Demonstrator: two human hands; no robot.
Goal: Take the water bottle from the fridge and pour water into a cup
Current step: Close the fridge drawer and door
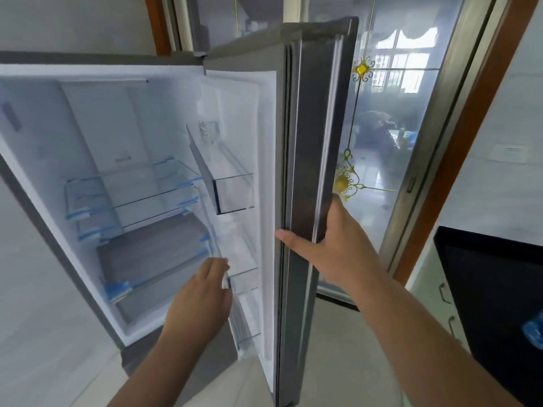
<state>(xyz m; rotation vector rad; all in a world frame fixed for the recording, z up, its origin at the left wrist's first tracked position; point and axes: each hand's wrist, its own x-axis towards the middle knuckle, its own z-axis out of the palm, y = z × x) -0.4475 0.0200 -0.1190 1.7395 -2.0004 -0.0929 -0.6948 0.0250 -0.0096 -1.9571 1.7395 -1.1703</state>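
right hand (pixel 329 245): gripping fridge door (pixel 308 142) edge | left hand (pixel 202 295): fingers curled at door shelf (pixel 244 277), grip unclear

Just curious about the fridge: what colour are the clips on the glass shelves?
Blue, on clear glass shelves; the head view shows the shelf clips best.

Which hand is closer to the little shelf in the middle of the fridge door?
Left. The left hand reaches right up to the middle door shelf, fingers at its front corner. The right hand grips the door's outer edge, farther away.
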